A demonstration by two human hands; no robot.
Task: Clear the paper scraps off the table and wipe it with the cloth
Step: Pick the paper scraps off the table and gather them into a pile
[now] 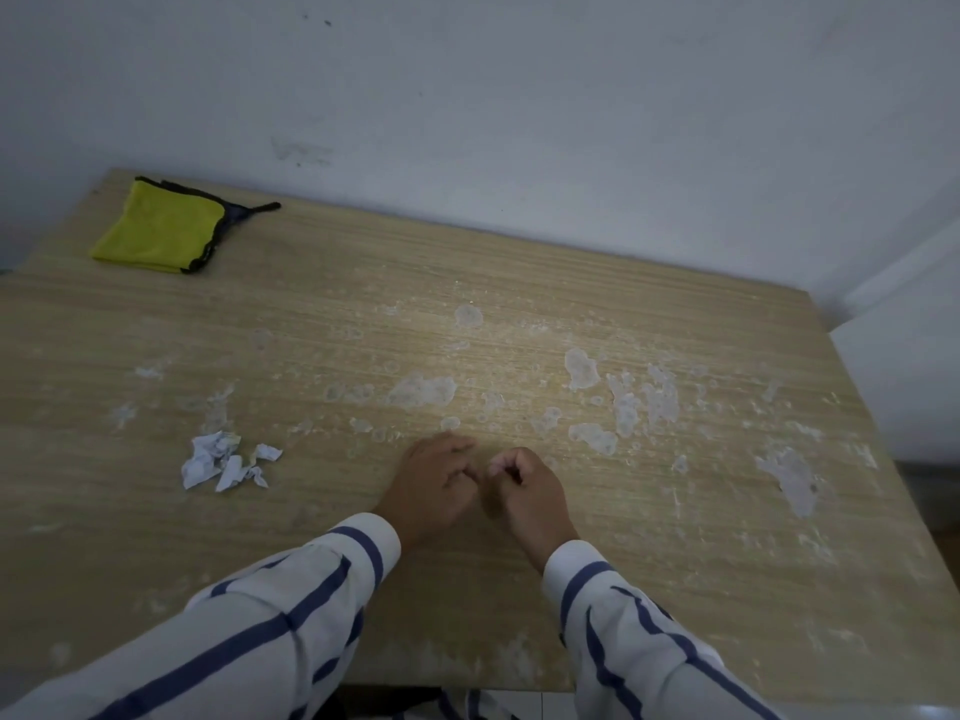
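A small heap of crumpled white paper scraps [224, 460] lies on the wooden table [519, 314], left of my hands. A folded yellow cloth [161, 227] with a dark edge lies at the far left corner. My left hand [436, 483] and my right hand [524, 485] rest side by side on the table's near middle. Both have their fingers curled in, and nothing shows inside them. Neither hand touches the scraps or the cloth.
Whitish dried stains [628, 397] cover the middle and right of the tabletop. A pale wall [519, 96] runs along the far edge. The right edge of the table borders a white surface [904, 376].
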